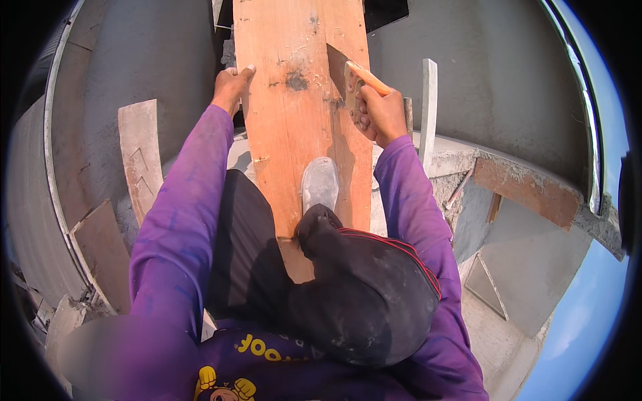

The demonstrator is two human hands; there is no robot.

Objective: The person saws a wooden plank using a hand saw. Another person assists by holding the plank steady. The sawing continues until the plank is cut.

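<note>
A wide orange-brown wooden board (pixel 287 127) runs away from me down the middle of the view, with a dark stain and wood shavings on its top. My left hand (pixel 231 88) grips its left edge, thumb on the upper face and fingers partly hidden at the side. Closed around the handle of a handsaw (pixel 360 72) is my right hand (pixel 381 117). The dark blade points away from me and meets the board right of its middle; its teeth are hidden. My dusty grey shoe (pixel 319 184) presses on the board between my hands.
To the right an upright grey post (pixel 428 110) stands beside a rough concrete ledge (pixel 528 187). Loose plank pieces (pixel 142 154) lean at the left, near a grey wall (pixel 160 60). A lower concrete area (pixel 498 314) lies below at the right.
</note>
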